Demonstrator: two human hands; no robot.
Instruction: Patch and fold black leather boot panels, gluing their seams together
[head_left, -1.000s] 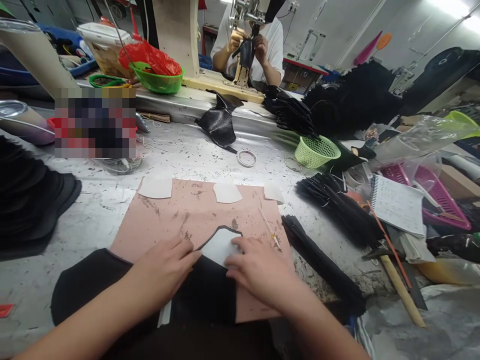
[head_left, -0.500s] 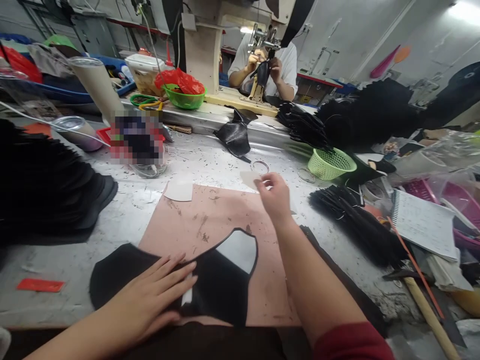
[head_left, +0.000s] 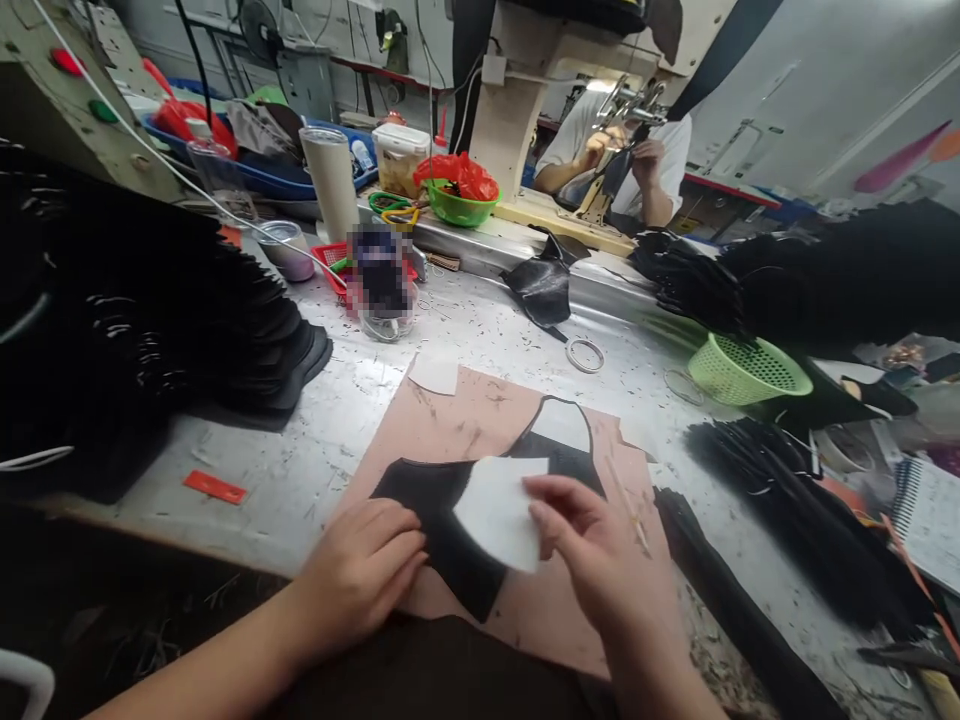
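Observation:
A black shoe-upper piece [head_left: 431, 500] lies on a pinkish board [head_left: 487, 395], with a white patch [head_left: 561, 422] at its far right end. My left hand [head_left: 371, 560] is at its near left edge, fingers curled together on the edge, thumb hidden. Between thumb and fingers, my right hand [head_left: 589, 535] pinches a white curved backing piece [head_left: 502, 515], which covers the middle of the black piece; whether they touch is unclear. A second white piece [head_left: 435, 376] rests at the board's far left corner.
Stacked black pieces [head_left: 247, 330] stand at left, near a red strip [head_left: 214, 487]. Black bundles [head_left: 787, 510] and a pale green basket [head_left: 750, 368] are at right. A tape roll [head_left: 585, 355] lies beyond the board. Behind, a person [head_left: 660, 165] works at a sewing machine [head_left: 517, 120].
My right hand has come back from the board's far side with the white piece, now over the black piece. My left hand went from lying flat to its edge; the black piece has turned. The view swung left.

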